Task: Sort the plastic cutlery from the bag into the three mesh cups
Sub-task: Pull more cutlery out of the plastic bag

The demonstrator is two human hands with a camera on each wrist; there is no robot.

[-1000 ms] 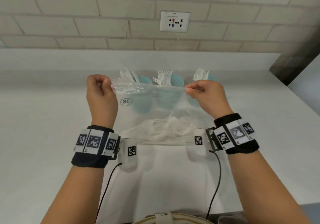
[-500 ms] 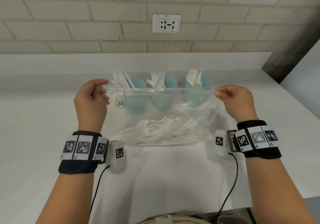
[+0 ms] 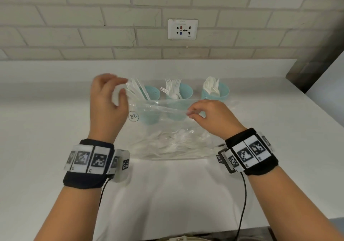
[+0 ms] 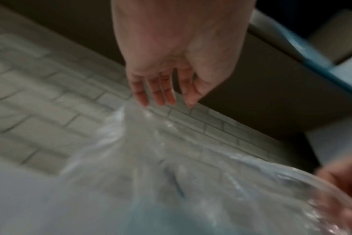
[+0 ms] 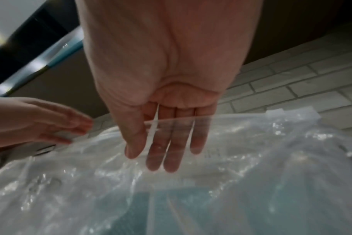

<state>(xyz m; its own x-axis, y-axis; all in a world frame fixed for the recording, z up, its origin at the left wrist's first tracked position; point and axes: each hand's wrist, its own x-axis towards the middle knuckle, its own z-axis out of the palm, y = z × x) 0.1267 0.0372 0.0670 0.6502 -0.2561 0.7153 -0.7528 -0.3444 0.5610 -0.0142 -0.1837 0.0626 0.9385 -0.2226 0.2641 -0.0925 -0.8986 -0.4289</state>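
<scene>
A clear plastic bag (image 3: 167, 129) with white cutlery (image 3: 167, 145) at its bottom stands on the white counter, in front of three teal mesh cups. The left cup (image 3: 153, 93) holds knives, the middle cup (image 3: 185, 91) forks, the right cup (image 3: 221, 91) spoons. My right hand (image 3: 193, 113) pinches the middle of the bag's top edge; in the right wrist view its thumb (image 5: 135, 143) lies in front of the film (image 5: 251, 151) and its fingers behind. My left hand (image 3: 121, 87) is blurred at the bag's top left corner, fingers spread and straight (image 4: 161, 95), gripping nothing.
The white counter (image 3: 55, 129) runs back to a brick wall with a socket plate (image 3: 182, 29). A dark panel (image 3: 314, 69) stands at the far right corner. The counter's front edge lies close to my body.
My right hand slid from the bag's right corner to the middle of its top edge. My left hand let go of the left corner and opened.
</scene>
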